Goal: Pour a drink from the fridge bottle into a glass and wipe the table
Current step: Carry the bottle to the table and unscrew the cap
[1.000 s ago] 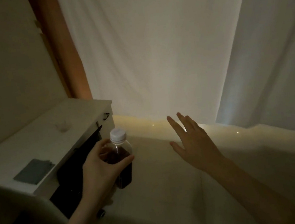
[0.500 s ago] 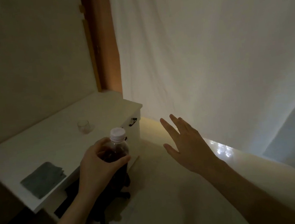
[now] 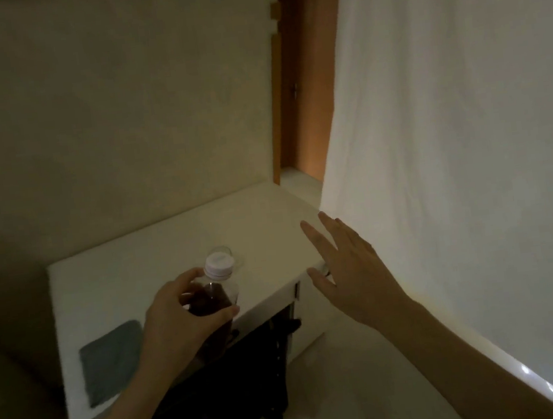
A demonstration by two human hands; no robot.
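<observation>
My left hand (image 3: 177,320) grips a clear plastic bottle (image 3: 214,292) of dark drink with a white cap, held upright over the front edge of the white table (image 3: 137,270). A small clear glass (image 3: 221,251) stands on the table just behind the bottle's cap, mostly hidden by it. A folded grey cloth (image 3: 111,360) lies on the table's near left part. My right hand (image 3: 351,269) hovers with fingers spread by the table's right corner and holds nothing.
A dark chair (image 3: 233,383) is tucked under the table. A beige wall stands behind the table, a wooden door frame (image 3: 301,79) at the back, and a white curtain (image 3: 464,119) hangs on the right. Pale floor lies below my right arm.
The view has swung left and closer to the table. The bottle in my left hand now lines up in front of the glass, and my right hand has reached the table's right corner.
</observation>
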